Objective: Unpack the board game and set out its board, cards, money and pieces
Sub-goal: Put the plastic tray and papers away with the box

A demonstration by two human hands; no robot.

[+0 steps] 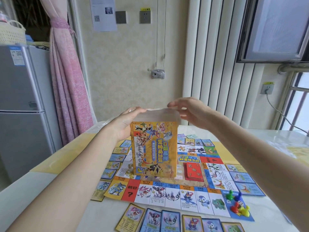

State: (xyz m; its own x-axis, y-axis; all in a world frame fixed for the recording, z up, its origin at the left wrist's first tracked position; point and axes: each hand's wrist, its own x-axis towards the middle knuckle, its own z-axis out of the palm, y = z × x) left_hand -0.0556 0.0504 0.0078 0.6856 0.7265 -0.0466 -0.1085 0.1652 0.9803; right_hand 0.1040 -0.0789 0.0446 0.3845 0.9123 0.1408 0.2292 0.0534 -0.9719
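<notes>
Gripping the clear plastic bag (154, 114) at centre frame, our left hand (127, 124) clasps its flat yellow insert (154, 148); our right hand (187, 109) pinches the rim above the glossy paper board (167, 193).

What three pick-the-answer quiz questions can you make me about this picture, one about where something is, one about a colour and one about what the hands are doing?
1. Where is the red card stack?
A. in the middle of the board
B. on the fridge
C. in a hand

2. What colour is the pawn farthest from the camera on the blue corner?
A. white
B. green
C. orange

3. What are the hands doing?
A. lying flat on the table
B. shuffling cards
C. holding the yellow game pack in its clear bag

Answers:
1 A, it lies on the board's centre.
2 B, the green one stands behind the blue, red and yellow ones.
3 C, the left hand grips the pack's side while the right hand pinches the bag's top.
</notes>
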